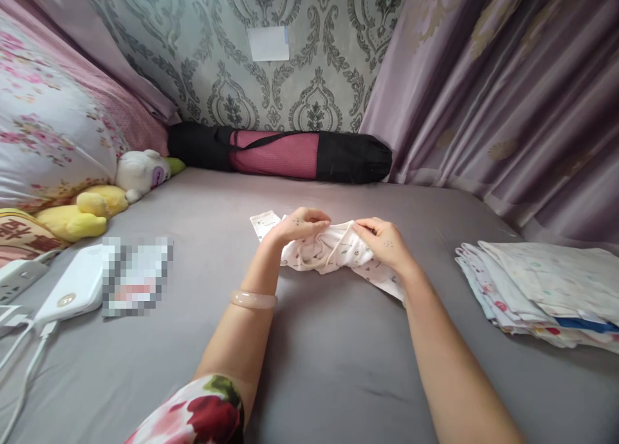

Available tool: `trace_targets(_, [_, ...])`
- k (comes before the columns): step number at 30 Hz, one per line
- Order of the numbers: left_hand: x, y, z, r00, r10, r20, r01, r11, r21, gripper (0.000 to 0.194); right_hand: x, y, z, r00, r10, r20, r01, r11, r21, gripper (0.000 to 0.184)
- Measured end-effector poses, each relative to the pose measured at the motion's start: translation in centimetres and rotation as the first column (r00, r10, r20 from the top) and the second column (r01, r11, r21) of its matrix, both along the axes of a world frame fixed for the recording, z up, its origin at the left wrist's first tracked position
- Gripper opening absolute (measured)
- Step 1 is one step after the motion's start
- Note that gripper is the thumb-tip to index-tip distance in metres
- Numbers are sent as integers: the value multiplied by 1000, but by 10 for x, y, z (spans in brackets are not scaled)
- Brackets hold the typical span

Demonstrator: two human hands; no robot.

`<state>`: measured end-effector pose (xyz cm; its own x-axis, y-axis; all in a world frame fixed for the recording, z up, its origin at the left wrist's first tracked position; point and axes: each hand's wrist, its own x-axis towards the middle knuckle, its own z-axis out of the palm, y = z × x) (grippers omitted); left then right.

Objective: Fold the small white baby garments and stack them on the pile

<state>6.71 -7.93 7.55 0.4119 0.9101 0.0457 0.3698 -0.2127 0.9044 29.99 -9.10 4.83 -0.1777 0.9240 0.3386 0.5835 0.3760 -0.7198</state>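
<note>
A small white long-sleeved shirt (333,254) with a fine dark print lies bunched on the grey sheet in front of me. My left hand (302,225) pinches its edge on the left, fingers pressed together. On the right, my right hand (380,238) grips the same edge between thumb and fingers. The cloth between the two hands is drawn up into a rim. One sleeve sticks out past my left wrist, and the other runs beneath my right wrist. Folds hide the rest of the garment's shape.
To the right lies a stack of folded printed clothes (546,289). On the left are a white power bank (77,283) with cables, a power strip (19,279), a blurred packet (138,279) and plush toys (140,173). A black and pink roll bag (275,154) lies along the wall.
</note>
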Motion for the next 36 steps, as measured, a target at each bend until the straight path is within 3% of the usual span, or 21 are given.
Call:
trace_targets(5, [-19, -5, 15, 980, 131, -150, -122, 990, 65, 30, 17, 14, -16, 972, -122, -200, 122, 992, -13, 32])
trace_targets(9, [-26, -6, 15, 976, 47, -212, -61, 996, -60, 25, 23, 15, -14, 948, -169, -270, 155, 985, -72, 35])
trace_targets(17, [-39, -4, 13, 925, 12, -380, -31, 999, -44, 27, 28, 14, -10, 931, -188, -314, 167, 982, -93, 35])
trace_targets(23, [-21, -5, 15, 915, 4, -404, 14, 999, 43, 32, 29, 14, -12, 932, -196, -305, 176, 980, -93, 36])
trace_targets(28, [2, -6, 11, 908, -52, -416, 73, 997, 34, 25, 29, 14, -12, 935, -184, -301, 163, 982, -95, 38])
trace_targets(32, [-2, -11, 19, 855, -14, -518, 79, 991, 104, 33, 29, 14, -12, 933, -185, -309, 163, 982, -96, 37])
trace_targets(36, [-18, -13, 27, 842, -50, -538, 62, 998, 3, 42, 29, 14, -10, 929, -182, -322, 161, 983, -94, 35])
